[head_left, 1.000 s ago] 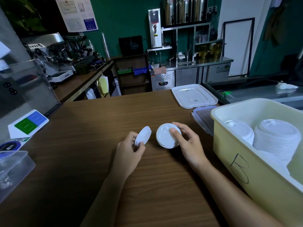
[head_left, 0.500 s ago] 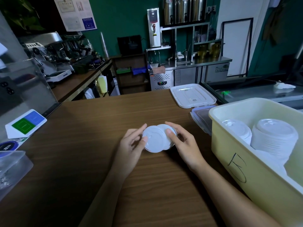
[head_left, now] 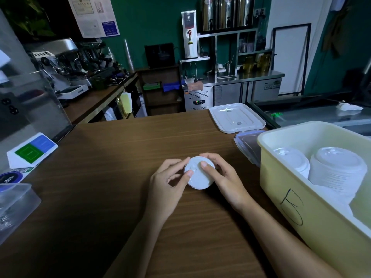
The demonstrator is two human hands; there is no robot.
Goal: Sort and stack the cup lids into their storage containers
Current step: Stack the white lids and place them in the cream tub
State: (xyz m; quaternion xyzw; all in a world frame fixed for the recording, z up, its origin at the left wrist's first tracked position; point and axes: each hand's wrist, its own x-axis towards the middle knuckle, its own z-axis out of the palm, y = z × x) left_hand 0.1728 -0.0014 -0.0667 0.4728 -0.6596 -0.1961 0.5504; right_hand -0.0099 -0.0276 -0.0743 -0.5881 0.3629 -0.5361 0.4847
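Note:
Two white cup lids [head_left: 199,177] lie stacked one on the other on the wooden counter [head_left: 100,187], in the middle of the view. My left hand [head_left: 168,185] grips the stack from the left, thumb on top. My right hand [head_left: 222,177] grips it from the right, thumb pressing on the top lid. To the right stands a yellow storage bin [head_left: 291,199] holding a tall stack of white lids [head_left: 339,167] and a second, smaller stack [head_left: 293,161] beside it.
A white bin cover [head_left: 236,117] and a clear blue-rimmed cover [head_left: 247,147] lie at the counter's far right. A clear plastic container [head_left: 14,205] sits at the left edge, with a green-and-blue card stand [head_left: 32,151] behind it. Coffee machines line the back.
My left hand brought its separate lid over and set it onto the lid under my right hand. Both hands now hold the joined stack.

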